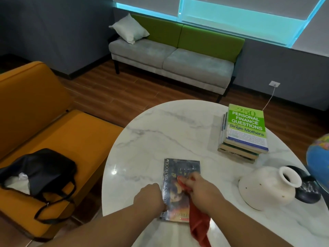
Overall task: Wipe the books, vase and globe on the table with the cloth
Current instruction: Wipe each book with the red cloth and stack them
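Left hand (151, 195) grips the glossy book's (178, 173) spine edge; right hand (197, 188) pinches limp red cloth (199, 227) on its cover; smooth round marble table (160, 132) stretches beyond the book.

A black bag (41, 168) lies on the orange sofa (74, 136)

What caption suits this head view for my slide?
Right hand presses red cloth on dark book; left hand holds its edge.

Both forearms forward; left grip (151, 195) a knuckles-up fist, right grip (199, 189) with fingers bunched tight.
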{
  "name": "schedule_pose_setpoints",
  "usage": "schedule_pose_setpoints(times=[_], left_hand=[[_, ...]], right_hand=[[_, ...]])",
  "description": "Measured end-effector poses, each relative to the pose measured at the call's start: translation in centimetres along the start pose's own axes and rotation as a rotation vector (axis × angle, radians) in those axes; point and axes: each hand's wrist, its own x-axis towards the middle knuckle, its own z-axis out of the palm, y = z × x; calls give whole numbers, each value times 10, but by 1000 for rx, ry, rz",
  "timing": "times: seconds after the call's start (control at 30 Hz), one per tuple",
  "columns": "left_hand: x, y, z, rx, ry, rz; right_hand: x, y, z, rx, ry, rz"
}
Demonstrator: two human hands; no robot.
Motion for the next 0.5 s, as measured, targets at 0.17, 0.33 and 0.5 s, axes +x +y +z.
schedule_pose_setpoints(times=[0.17, 0.33, 0.5], left_hand=[[2, -2, 1, 19, 16, 4], [5, -5, 3, 17, 13, 16], [7, -8, 6, 2, 11, -1]], right_hand=[[5, 19, -17, -42, 25, 240], [-10, 18, -19, 52, 102, 316], [-49, 12, -27, 560, -57, 440]])
